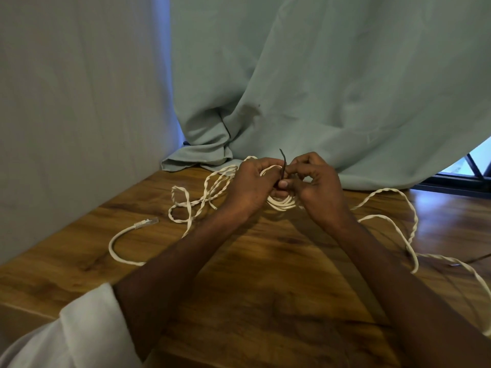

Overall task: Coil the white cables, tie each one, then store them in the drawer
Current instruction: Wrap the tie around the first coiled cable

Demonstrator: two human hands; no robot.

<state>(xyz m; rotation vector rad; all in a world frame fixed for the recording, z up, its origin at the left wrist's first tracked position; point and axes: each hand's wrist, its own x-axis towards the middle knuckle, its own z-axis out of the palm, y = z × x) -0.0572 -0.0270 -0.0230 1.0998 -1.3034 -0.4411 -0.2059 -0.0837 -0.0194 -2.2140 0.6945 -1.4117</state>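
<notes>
Both hands meet over the coil (282, 203), mid-desk (265, 261): left hand (251, 187) grips the white loops, right hand (314, 181) pinches the dark tie (283, 166) at the coil's top. First tie under way, I'd say. Loose cable (191, 208) sprawls either side of the coil, uncoiled. No drawer in sight, no readable writing.
</notes>
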